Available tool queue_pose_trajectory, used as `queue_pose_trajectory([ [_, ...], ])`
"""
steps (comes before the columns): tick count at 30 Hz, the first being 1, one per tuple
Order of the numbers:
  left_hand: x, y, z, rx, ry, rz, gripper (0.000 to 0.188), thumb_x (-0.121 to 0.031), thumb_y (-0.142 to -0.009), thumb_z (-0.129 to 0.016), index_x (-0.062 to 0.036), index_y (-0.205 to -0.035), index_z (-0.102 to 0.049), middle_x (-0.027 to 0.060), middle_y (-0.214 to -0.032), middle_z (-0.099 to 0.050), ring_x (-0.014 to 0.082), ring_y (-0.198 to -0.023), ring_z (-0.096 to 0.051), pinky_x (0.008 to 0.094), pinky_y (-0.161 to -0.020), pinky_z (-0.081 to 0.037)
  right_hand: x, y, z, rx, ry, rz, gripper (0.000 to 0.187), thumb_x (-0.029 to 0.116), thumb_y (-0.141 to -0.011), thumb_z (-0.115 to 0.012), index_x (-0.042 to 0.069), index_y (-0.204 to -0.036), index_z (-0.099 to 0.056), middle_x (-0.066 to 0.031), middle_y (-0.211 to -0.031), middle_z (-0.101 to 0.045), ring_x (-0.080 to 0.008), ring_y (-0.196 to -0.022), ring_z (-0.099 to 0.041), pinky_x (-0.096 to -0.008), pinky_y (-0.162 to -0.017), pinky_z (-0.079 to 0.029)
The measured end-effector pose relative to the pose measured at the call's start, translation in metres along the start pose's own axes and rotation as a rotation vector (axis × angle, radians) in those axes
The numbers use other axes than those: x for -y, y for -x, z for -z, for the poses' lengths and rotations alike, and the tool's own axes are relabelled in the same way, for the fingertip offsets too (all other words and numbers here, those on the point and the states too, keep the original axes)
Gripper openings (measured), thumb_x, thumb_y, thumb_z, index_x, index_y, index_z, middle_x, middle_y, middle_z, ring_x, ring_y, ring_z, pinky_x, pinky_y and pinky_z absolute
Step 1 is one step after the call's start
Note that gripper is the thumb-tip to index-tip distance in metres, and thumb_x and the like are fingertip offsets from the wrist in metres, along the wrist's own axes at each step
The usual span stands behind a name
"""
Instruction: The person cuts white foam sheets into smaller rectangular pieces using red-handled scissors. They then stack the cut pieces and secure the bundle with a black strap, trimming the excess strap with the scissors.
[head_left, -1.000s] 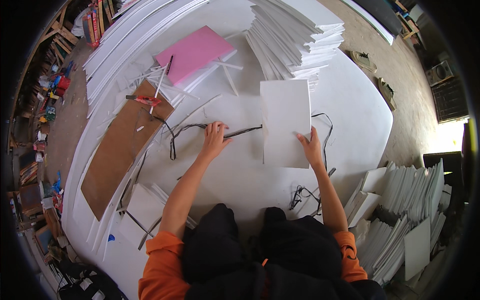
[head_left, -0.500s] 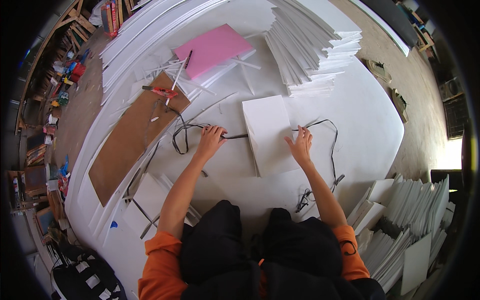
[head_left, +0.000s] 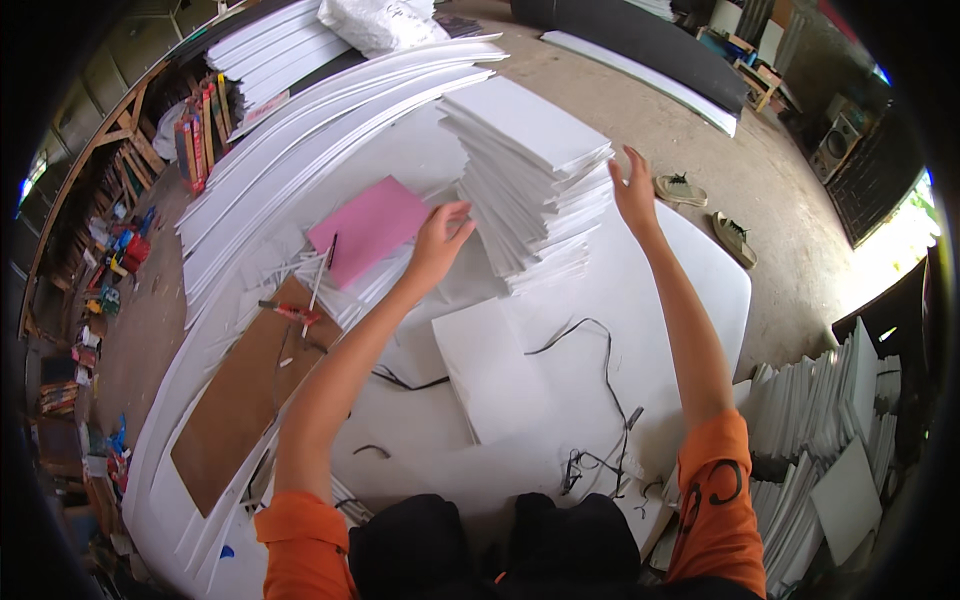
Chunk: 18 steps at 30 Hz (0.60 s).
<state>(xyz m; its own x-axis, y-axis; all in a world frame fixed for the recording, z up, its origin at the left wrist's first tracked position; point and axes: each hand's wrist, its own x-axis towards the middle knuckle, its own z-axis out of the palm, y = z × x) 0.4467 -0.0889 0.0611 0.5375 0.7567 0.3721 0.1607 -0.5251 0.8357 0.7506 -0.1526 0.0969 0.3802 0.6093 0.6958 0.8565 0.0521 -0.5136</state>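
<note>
Both my arms stretch forward around a tall, uneven stack of white sheets (head_left: pixel 530 130). At its left side, my left hand (head_left: pixel 440 240) is open and holds nothing, its fingers spread close to the sheets. My right hand (head_left: pixel 633 190) is also open, beside the stack's right edge; whether it touches cannot be made out. Nearer to me, a small pile of white sheets (head_left: pixel 490 370) lies on a black strap (head_left: pixel 410 383). The strap comes out from under the pile on both sides, its right part looping toward me.
A pink sheet (head_left: pixel 370 230) with a black pen lies left of the stack. Beside it are a brown board (head_left: pixel 240 400) and a red-handled cutter (head_left: pixel 290 312). Bundled white sheets (head_left: pixel 810 400) stand at the right, shoes (head_left: pixel 735 238) on the floor beyond.
Both hands have left the strap beside the small pile and reached forward to the tall stack. The view has tilted up, so things appear lower.
</note>
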Motion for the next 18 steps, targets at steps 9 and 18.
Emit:
queue_pose_trajectory([
  [9,-0.052,-0.095,-0.077,-0.266,0.363,0.412,0.053,-0.026,-0.085,-0.050,-0.0003,-0.126,-0.029,0.0157,-0.116,-0.042,0.0191,-0.095,-0.050,0.0288,-0.075,-0.045,0.002,-0.052,-0.027,0.437,0.136,-0.380,0.077,0.051,-0.071,-0.058,-0.003,-0.122,-0.040,-0.0282,-0.123,-0.037,-0.0377,-0.118,-0.030,-0.0430,-0.098,-0.023],
  [18,-0.055,-0.079,-0.051,-0.276,0.534,0.485,0.056,-0.017,-0.083,-0.048,-0.0032,-0.131,-0.021,0.0123,-0.117,-0.041,0.0209,-0.100,-0.046,0.0323,-0.086,-0.036,0.036,-0.025,-0.018,0.444,0.144,-0.370,0.071,0.049,-0.073,-0.059,-0.001,-0.121,-0.042,-0.0216,-0.111,-0.047,-0.0292,-0.110,-0.037,-0.0390,-0.094,-0.026],
])
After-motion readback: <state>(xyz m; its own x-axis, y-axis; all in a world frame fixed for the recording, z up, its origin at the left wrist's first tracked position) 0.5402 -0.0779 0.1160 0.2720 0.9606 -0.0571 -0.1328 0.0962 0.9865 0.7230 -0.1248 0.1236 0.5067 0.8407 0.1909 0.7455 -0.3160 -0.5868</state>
